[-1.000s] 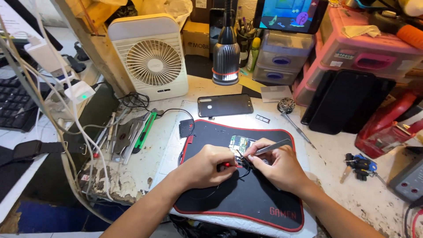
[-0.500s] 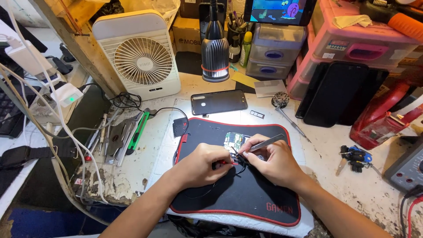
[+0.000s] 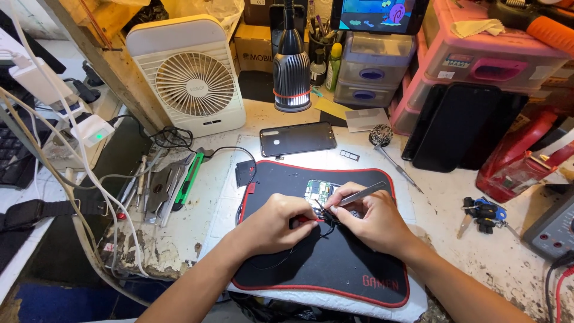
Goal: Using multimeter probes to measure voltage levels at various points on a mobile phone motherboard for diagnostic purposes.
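Over a black mat with a red border point(image 3: 335, 269), my two hands meet. My left hand point(image 3: 276, 222) pinches a small red-and-black wire lead point(image 3: 306, 219). My right hand point(image 3: 372, 218) grips metal tweezers point(image 3: 359, 195) whose tips point left at the lead's end. Just beyond my fingers a small green circuit board point(image 3: 317, 190) lies on the mat, partly hidden by them. A thin black wire point(image 3: 281, 263) curves across the mat below my left hand.
A dark phone back point(image 3: 298, 139) lies past the mat, under a lamp point(image 3: 292, 72). A white fan point(image 3: 190, 81) stands back left. Screwdrivers and a green cutter point(image 3: 161, 188) lie left. Plastic drawers point(image 3: 478, 66), a dark tablet point(image 3: 457, 125), keys point(image 3: 481, 212) and a meter point(image 3: 553, 230) crowd the right.
The view has shifted slightly, so the bench sits higher in frame. My hands stay together over the mat, with only small finger movements around the wire and tweezers.
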